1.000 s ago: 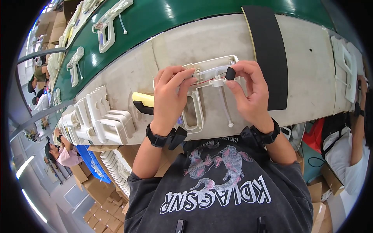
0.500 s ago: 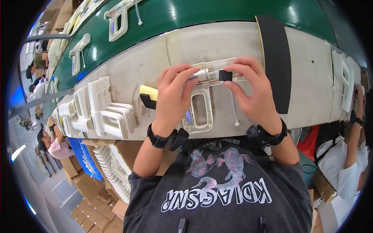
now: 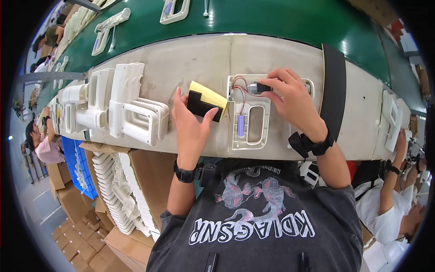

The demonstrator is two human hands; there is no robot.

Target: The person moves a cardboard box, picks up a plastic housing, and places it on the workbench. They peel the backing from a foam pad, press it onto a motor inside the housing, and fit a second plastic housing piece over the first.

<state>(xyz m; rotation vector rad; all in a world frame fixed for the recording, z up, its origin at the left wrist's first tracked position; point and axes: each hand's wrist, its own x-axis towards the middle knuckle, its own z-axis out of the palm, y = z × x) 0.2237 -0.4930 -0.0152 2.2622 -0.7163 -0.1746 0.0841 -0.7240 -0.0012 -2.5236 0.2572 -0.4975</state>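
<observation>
My right hand (image 3: pixel 292 97) pinches a silver cylindrical motor (image 3: pixel 253 88) by its black-covered end. The motor sits over an open white gun-shaped housing half (image 3: pixel 249 146), with red and black wires running left from it. Inside the handle lies a purple battery cell (image 3: pixel 240 126). Left of the housing, my left hand (image 3: pixel 190 129) has its thumb and fingers around a black block (image 3: pixel 197 105) with a yellow pad (image 3: pixel 207 93) on it. The thumb lies on its near edge. My right hand hides part of the housing's barrel.
Stacked white housing halves (image 3: pixel 140 120) stand at left on the grey worktable (image 3: pixel 276 54). A black strip (image 3: pixel 333 86) crosses the table at right. Beyond, a green conveyor (image 3: pixel 272 20) carries more housings. Below the edge are a carton (image 3: pixel 154 177) and a blue crate (image 3: pixel 74 167); co-workers sit either side.
My left hand has let go of the motor assembly and moved left to the black block with the yellow pad. My right hand keeps the motor, now lower over the housing. The view has shifted.
</observation>
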